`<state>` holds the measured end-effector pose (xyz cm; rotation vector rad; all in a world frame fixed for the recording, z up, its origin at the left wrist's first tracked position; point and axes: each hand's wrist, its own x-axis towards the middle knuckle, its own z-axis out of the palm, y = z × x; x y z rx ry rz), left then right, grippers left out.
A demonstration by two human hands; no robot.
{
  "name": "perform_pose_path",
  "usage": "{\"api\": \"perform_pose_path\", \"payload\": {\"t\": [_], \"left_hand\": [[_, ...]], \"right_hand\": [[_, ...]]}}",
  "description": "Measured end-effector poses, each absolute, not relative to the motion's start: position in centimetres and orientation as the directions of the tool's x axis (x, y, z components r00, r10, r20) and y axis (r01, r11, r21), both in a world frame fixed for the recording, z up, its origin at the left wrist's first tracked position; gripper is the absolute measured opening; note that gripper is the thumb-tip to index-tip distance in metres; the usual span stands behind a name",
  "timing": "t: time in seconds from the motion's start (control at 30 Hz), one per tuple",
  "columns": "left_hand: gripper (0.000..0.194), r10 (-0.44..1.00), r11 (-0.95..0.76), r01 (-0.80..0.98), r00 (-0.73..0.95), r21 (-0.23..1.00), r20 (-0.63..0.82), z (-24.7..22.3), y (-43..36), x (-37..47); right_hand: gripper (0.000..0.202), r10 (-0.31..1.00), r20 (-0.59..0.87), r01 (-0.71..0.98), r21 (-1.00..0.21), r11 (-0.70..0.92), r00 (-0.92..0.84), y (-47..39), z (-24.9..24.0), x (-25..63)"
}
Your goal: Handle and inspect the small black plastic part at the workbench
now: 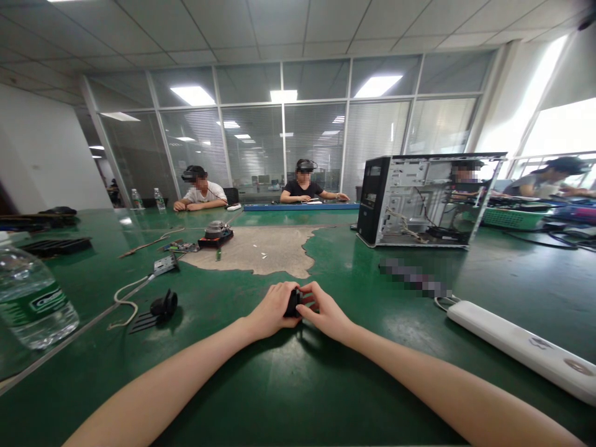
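A small black part [293, 303], its kind not clear, is held just above or on the green table [261, 385] in front of me. My left hand [274, 305] wraps round it from the left, with the fingers over its far side. My right hand [326, 313] grips it from the right, thumb and fingertips on its edge. Much of the part is hidden by my fingers. To the left lies a black plastic piece with prongs [162, 305], and a little metal box with a pale cable [165, 265] is behind it.
An open computer case [372, 202] stands at the right, with a white power strip [512, 341] nearer me. A water bottle [35, 304] is at the left edge. Beyond a bare brown patch [279, 245] sits a cooler fan [216, 233]. Several people work across the table.
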<state>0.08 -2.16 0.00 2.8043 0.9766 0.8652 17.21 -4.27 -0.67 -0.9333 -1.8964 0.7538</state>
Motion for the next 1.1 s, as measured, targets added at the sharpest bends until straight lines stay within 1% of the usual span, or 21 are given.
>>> {"api": "perform_pose_path", "payload": {"t": [0.1,0.17,0.27,0.33,0.43,0.5,0.6,0.67,0.77,0.87,0.97,1.03,1.1], "left_hand": [[0.056,0.583,-0.801,0.556,0.644,0.221,0.495,-0.03,-2.16,0.07],[0.055,0.581,-0.803,0.554,0.646,0.22,0.495,0.03,-2.21,0.1],[0.054,0.585,-0.801,0.557,0.648,0.22,0.489,0.18,-2.3,0.14],[0.053,0.586,-0.8,0.557,0.646,0.223,0.489,0.21,-2.33,0.14],[0.054,0.585,-0.801,0.554,0.644,0.226,0.493,0.12,-2.29,0.08],[0.055,0.585,-0.801,0.555,0.643,0.227,0.494,0.01,-2.24,0.03],[0.056,0.578,-0.805,0.549,0.644,0.223,0.501,-0.09,-2.18,0.0],[0.056,0.574,-0.808,0.547,0.646,0.219,0.504,-0.09,-2.14,0.03],[0.055,0.578,-0.804,0.556,0.645,0.212,0.499,-0.06,-2.09,0.11],[0.055,0.58,-0.802,0.559,0.65,0.208,0.49,0.0,-2.06,0.16],[0.054,0.58,-0.804,0.557,0.652,0.21,0.489,0.07,-2.13,0.13],[0.054,0.58,-0.804,0.555,0.649,0.216,0.492,0.12,-2.22,0.09],[0.055,0.578,-0.806,0.55,0.649,0.221,0.494,0.16,-2.32,0.05]], "right_hand": [[0.017,0.762,0.551,0.321,-0.694,0.645,-0.341,-4.52,-0.49,17.35],[0.013,0.744,0.582,0.322,-0.671,0.667,-0.329,-4.51,-0.51,17.37],[0.017,0.78,0.548,0.323,-0.71,0.625,-0.303,-4.28,-0.71,17.27],[0.022,0.826,0.472,0.315,-0.769,0.556,-0.308,-4.12,-0.82,17.18],[0.022,0.864,0.365,0.304,-0.827,0.472,-0.347,-4.13,-0.74,17.12],[0.021,0.848,0.393,0.312,-0.805,0.504,-0.355,-4.31,-0.58,17.15],[0.019,0.778,0.527,0.334,-0.705,0.625,-0.343,-4.62,-0.41,17.24],[0.017,0.744,0.575,0.341,-0.662,0.668,-0.34,-4.68,-0.44,17.28],[0.02,0.766,0.554,0.342,-0.686,0.642,-0.327,-4.47,-0.62,17.24],[0.024,0.826,0.462,0.333,-0.761,0.556,-0.324,-4.18,-0.71,17.14],[0.022,0.857,0.374,0.308,-0.819,0.484,-0.354,-4.15,-0.6,17.11],[0.022,0.847,0.392,0.306,-0.808,0.503,-0.358,-4.3,-0.49,17.16],[0.022,0.811,0.468,0.32,-0.754,0.574,-0.35,-4.49,-0.42,17.23]]}}
